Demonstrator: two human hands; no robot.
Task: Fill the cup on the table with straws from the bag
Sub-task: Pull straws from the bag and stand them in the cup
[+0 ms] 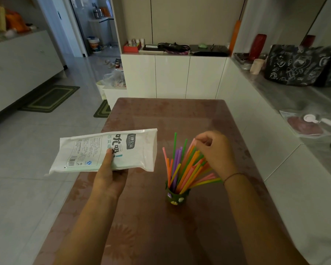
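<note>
Green cup (177, 197), just below the right hand (216, 150), stands under splayed straws (182, 165). Right hand pinches the top of a pink straw (191, 148). Left hand (108, 176) grips the bag (107, 148), thumb on top. Risk: a sideways tug on the top-heavy bundle tips the cup and spills the straws.

A black patterned tote (302, 66) sits on the counter (287, 96) near a red bottle (257, 46)

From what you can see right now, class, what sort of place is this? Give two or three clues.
Most likely a home, a living or dining area: low white cabinets topped with household clutter, green striped floor mats on pale tiles, and slippers left beyond them.
</note>
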